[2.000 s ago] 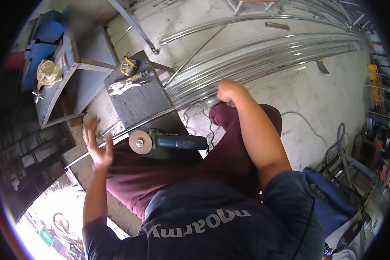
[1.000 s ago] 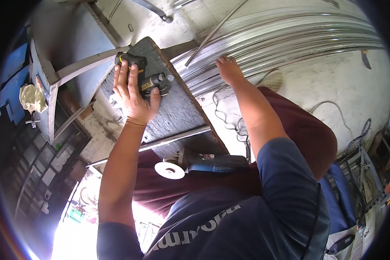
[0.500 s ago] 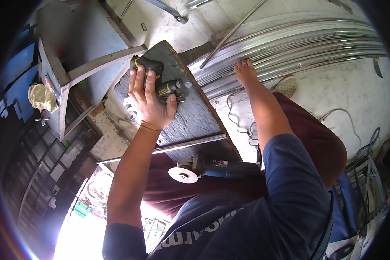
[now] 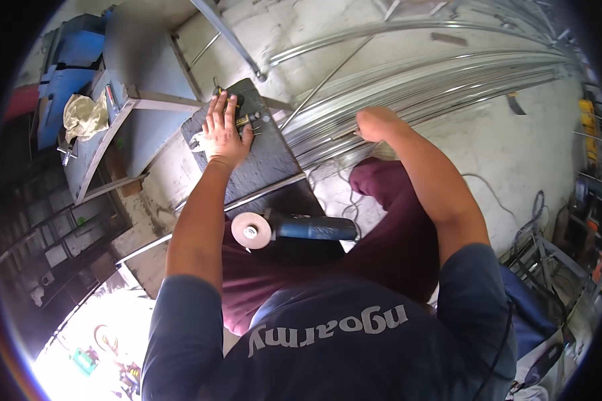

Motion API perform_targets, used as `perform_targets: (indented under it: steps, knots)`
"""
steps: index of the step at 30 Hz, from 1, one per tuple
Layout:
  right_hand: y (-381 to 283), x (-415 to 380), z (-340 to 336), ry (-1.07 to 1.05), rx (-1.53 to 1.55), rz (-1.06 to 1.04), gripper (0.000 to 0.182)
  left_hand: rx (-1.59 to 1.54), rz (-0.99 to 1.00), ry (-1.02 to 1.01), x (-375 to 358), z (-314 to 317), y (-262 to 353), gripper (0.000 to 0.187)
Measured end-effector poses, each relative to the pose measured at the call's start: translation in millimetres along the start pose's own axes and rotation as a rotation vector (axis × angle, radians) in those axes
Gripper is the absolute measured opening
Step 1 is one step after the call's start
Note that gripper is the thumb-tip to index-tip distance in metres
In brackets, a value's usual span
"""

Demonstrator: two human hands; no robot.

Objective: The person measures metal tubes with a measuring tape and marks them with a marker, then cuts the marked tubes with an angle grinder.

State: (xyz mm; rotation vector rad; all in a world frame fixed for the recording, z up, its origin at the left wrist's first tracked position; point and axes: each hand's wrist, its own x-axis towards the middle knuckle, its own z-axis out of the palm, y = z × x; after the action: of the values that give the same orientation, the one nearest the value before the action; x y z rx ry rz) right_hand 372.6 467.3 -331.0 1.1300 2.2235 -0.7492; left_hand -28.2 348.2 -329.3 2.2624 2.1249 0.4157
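Note:
My left hand lies with fingers stretched out over a black-and-yellow power tool on the dark wooden board. The hand hides much of that tool. Some crumpled white material sits beside the wrist. My right hand is closed in a fist above the long shiny metal tubes on the floor. A thin metal rod runs into its fingers; the far end is lost among the tubes. Nearer my body, a blue angle grinder with a pale disc rests on the board.
A metal-framed blue table stands at the left with a crumpled cloth on it. A metal bar crosses the board. Cords trail over the floor. A metal frame stands at the right.
The view has shifted and shows more of my shirt. My right hand, earlier on the tubes, is now a raised fist with a thin rod at it. The left hand stays on the power tool.

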Motion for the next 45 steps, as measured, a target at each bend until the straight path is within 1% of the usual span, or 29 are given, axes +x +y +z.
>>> perform_targets:
  steps: [2,3,5,7,8,9,10,12,13,14,16,17,19,20,22,23,27,30,31,32,34,35,38,41,44,45]
  knots:
    - [-7.9,-48.2,-34.0,0.167,-0.02,0.046,0.03,0.063,-0.048,-0.054,-1.5,3.1,2.5,0.09]
    - [-10.3,-65.6,-41.3,0.266,-0.025,0.053,0.027,0.069,-0.053,-0.074,4.3,0.0,6.0,0.087]
    - [-31.8,-112.7,-58.8,0.482,0.06,0.022,0.021,0.092,-0.072,-0.145,6.7,-14.5,12.0,0.081]
    - [-54.9,-147.9,-63.5,0.699,0.193,-0.035,0.018,0.246,-0.003,-0.317,30.7,-50.6,31.9,0.072]
    - [-67.0,-159.4,-59.3,0.801,0.284,-0.076,0.02,0.325,0.02,-0.411,44.1,-68.9,44.6,0.068]
    - [-80.3,-168.1,-52.5,0.891,0.379,-0.126,0.023,0.108,-0.005,-0.521,60.1,-80.5,56.4,0.061]
    - [-95.5,-174.6,-43.6,0.987,0.412,-0.178,0.028,-0.115,-0.04,-0.624,72.2,-92.8,71.4,0.056]
    - [-125.3,-181.5,-23.6,1.148,0.497,-0.291,0.037,-0.669,-0.223,-0.883,74.2,-141.7,125.3,0.055]
    - [-136.1,-184.0,-17.1,1.137,0.47,-0.332,0.037,-0.78,-0.266,-1.025,69.7,-164.4,152.3,0.052]
    - [-145.2,-186.0,-10.0,1.164,0.44,-0.423,0.037,-0.898,-0.3,-1.158,68.4,-182.8,176.7,0.05]
    - [-160.8,-194.1,-0.6,1.232,0.363,-0.609,0.036,-0.891,-0.287,-1.309,60.6,-205.8,213.5,0.046]
    - [-167.0,-196.1,6.8,1.24,0.297,-0.627,0.034,-0.896,-0.305,-1.389,61.0,-209.0,221.6,0.045]
    - [-176.0,-203.7,5.3,1.354,0.209,-0.716,0.032,-0.905,-0.338,-1.548,64.5,-219.1,230.4,0.044]
    - [-180.3,-207.7,4.4,1.409,0.17,-0.761,0.031,-0.932,-0.362,-1.534,62.9,-225.6,232.9,0.045]
    - [-182.0,-215.4,-1.4,1.401,0.159,-0.797,0.028,-0.976,-0.404,-1.509,57.8,-249.3,243.1,0.045]
    - [-182.0,-216.5,-3.2,1.4,0.182,-0.824,0.027,-0.894,-0.357,-1.553,56.4,-259.7,247.7,0.048]
    - [-186.5,-217.5,-3.8,1.443,0.184,-0.871,0.025,-0.936,-0.356,-1.576,58.3,-254.2,251.3,0.048]
    - [-187.2,-215.6,-4.8,1.469,0.168,-0.894,0.026,-0.826,-0.304,-1.53,57.5,-266.7,262.2,0.047]
    - [-186.7,-213.6,-3.6,1.469,0.176,-0.906,0.027,-0.879,-0.303,-1.621,61.5,-256.4,258.7,0.045]
    - [-187.0,-211.9,-2.2,1.468,0.185,-0.918,0.027,-0.85,-0.28,-1.598,64.8,-245.7,256.4,0.042]
    - [-188.7,-211.7,-2.5,1.481,0.198,-0.911,0.028,-0.789,-0.236,-1.553,67.4,-244.4,258.0,0.039]
    - [-187.9,-213.8,-2.8,1.478,0.189,-0.907,0.029,-0.789,-0.244,-1.494,66.9,-242.5,259.4,0.033]
    - [-187.6,-218.5,-2.4,1.469,0.168,-0.895,0.029,-0.848,-0.269,-1.402,61.6,-249.0,269.4,0.028]
    - [-190.1,-222.4,1.1,1.486,0.151,-0.86,0.028,-0.95,-0.307,-1.437,64.7,-232.9,272.9,0.026]
    - [-202.4,-229.8,1.7,1.534,0.153,-0.816,0.028,-0.96,-0.285,-1.488,65.3,-215.6,276.9,0.022]
    - [-207.5,-233.2,2.9,1.552,0.156,-0.803,0.028,-0.887,-0.264,-1.445,60.3,-220.4,279.7,0.021]
